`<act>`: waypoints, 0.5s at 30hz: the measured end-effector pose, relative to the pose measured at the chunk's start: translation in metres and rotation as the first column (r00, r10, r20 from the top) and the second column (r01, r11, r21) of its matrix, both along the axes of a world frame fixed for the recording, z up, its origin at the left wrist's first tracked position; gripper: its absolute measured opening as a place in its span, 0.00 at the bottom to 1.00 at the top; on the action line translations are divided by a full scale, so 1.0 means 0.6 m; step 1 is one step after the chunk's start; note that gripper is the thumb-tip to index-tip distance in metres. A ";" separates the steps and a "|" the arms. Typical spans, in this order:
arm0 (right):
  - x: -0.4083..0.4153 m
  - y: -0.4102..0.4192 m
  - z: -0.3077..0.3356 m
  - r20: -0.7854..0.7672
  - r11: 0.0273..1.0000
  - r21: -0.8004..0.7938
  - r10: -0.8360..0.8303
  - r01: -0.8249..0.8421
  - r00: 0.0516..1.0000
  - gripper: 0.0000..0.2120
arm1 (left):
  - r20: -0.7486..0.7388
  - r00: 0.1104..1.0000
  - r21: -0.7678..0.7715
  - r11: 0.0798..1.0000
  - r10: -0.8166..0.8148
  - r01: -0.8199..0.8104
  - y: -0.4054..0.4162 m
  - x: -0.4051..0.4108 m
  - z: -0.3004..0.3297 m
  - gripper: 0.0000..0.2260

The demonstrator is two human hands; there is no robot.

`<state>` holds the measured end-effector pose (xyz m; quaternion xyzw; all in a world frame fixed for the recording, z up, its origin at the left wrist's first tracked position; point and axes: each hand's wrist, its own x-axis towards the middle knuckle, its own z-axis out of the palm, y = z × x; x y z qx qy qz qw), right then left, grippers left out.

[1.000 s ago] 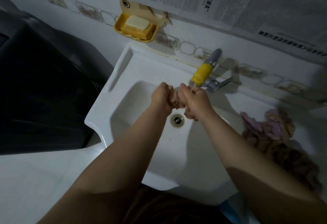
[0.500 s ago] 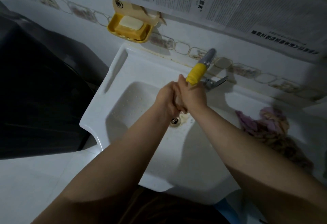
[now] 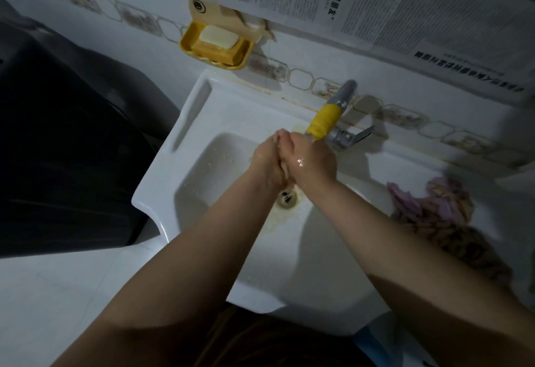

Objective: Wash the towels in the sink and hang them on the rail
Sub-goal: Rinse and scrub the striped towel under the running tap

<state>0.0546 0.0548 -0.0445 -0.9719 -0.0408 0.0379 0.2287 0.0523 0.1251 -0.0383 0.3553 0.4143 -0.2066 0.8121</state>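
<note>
My left hand (image 3: 267, 161) and my right hand (image 3: 311, 161) are pressed together over the white sink (image 3: 202, 169), just above the drain (image 3: 287, 197) and under the yellow-sleeved tap (image 3: 324, 120). A sliver of a small pale towel (image 3: 285, 167) shows between the palms; the rest of it is hidden. A crumpled heap of pink and brown towels (image 3: 440, 222) lies on the sink's right ledge, apart from both hands. No rail is in view.
A yellow soap dish (image 3: 215, 45) with a bar of soap hangs on the wall above the sink's back left corner. Newspaper sheets (image 3: 362, 4) cover the wall above the tap. A dark appliance (image 3: 63, 149) stands to the left.
The hands have closed flat against each other and moved up under the tap spout. Much less of the pale towel shows between them than a second ago.
</note>
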 end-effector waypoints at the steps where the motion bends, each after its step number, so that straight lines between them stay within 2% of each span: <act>1: 0.012 -0.006 0.000 -0.051 0.998 -0.046 -0.045 0.043 0.998 0.23 | -0.017 0.999 -0.008 0.999 -0.040 0.040 -0.012 -0.008 0.000 0.21; 4: 0.035 -0.025 0.005 -0.192 0.977 -0.041 -0.214 0.210 0.958 0.25 | -0.026 0.987 0.011 0.987 -0.160 0.160 -0.024 -0.017 -0.011 0.26; 7: -0.004 0.000 0.013 -0.101 0.999 -0.038 -0.038 0.034 0.994 0.23 | 0.038 0.997 0.048 0.997 -0.068 0.066 0.000 -0.009 -0.026 0.18; 9: -0.021 0.004 0.015 -0.107 0.999 -0.024 -0.025 0.023 0.994 0.23 | 0.083 0.993 0.099 0.993 -0.078 0.069 0.004 -0.012 -0.030 0.15; 12: 0.008 -0.024 0.016 -0.188 0.984 -0.043 -0.178 0.173 0.966 0.25 | 0.083 0.964 0.142 0.961 -0.252 0.239 -0.005 -0.021 -0.022 0.19; 15: 0.032 -0.043 0.013 -0.318 0.970 0.111 -0.173 0.218 0.932 0.23 | 0.127 0.901 0.164 0.905 -0.414 0.393 0.001 -0.023 -0.020 0.19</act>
